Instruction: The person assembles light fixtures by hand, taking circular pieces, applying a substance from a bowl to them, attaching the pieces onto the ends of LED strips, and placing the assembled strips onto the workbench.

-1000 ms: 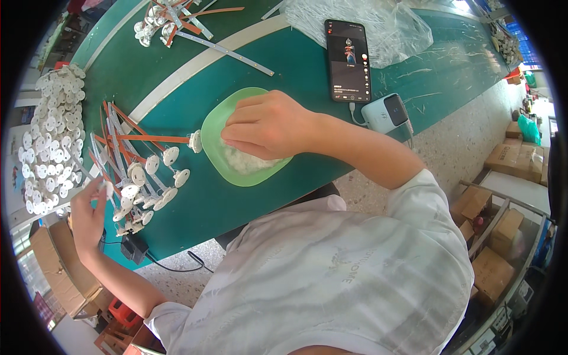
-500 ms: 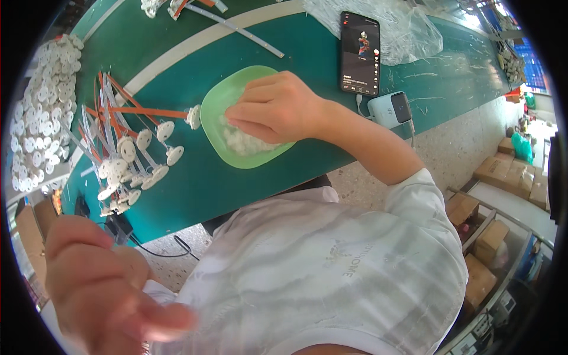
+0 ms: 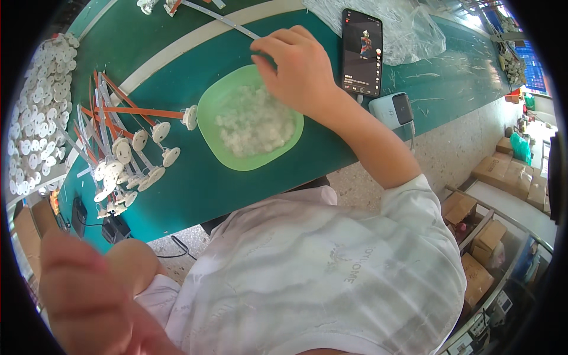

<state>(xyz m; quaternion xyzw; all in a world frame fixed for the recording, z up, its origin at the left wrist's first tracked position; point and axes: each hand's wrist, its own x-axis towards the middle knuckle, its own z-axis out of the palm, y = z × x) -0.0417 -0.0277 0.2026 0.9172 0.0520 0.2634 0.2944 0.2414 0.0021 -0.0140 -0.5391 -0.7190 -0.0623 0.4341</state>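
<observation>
My right hand is over the far edge of a light green bowl, its thumb and fingertips apart with nothing visible between them. Its fingertips are at a thin pale strip with small dots, whose near end the hand hides; I cannot tell if they touch. The bowl holds a heap of small whitish translucent pieces. At the lower left, close to the camera, my left hand is smeared by motion. Its fingers look bent, but I cannot make out whether they hold anything.
Left of the bowl lies a bunch of white discs on orange and pale strips. Many white discs are piled at the far left. A phone, a power bank and clear plastic bags lie right of the bowl. Cardboard boxes stand at right.
My right hand has risen out of the bowl and moved away from me toward the pale strip, its fingers opening. My left hand has shifted slightly down and left.
</observation>
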